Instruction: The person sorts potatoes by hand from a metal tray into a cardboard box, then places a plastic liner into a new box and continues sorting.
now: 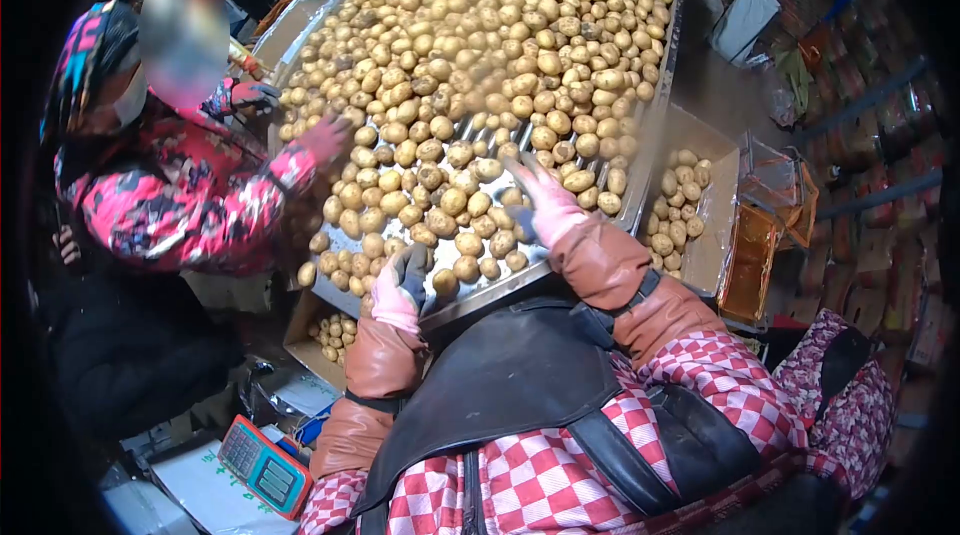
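Note:
Many potatoes [453, 201] lie on a metal sorting table [470, 297] in front of me, heaped thickly at the far end and looser near my side. My left hand [402, 287], in a pink and grey glove, is at the near edge, fingers forward and slightly bent beside some potatoes. No potato shows in its grasp. My right hand [545, 197], gloved too, reaches over the right part of the table. Its fingers are stretched out and apart, touching or just above potatoes, with the dark thumb side towards the middle.
At the right stands a cardboard box [726, 197] of potatoes; another box [300, 337] of potatoes sits below the left edge. A co-worker's gloved hand [325, 138] is among the potatoes at left. An orange-framed scale display [265, 465] lies lower left. Another person's hands are at the far end.

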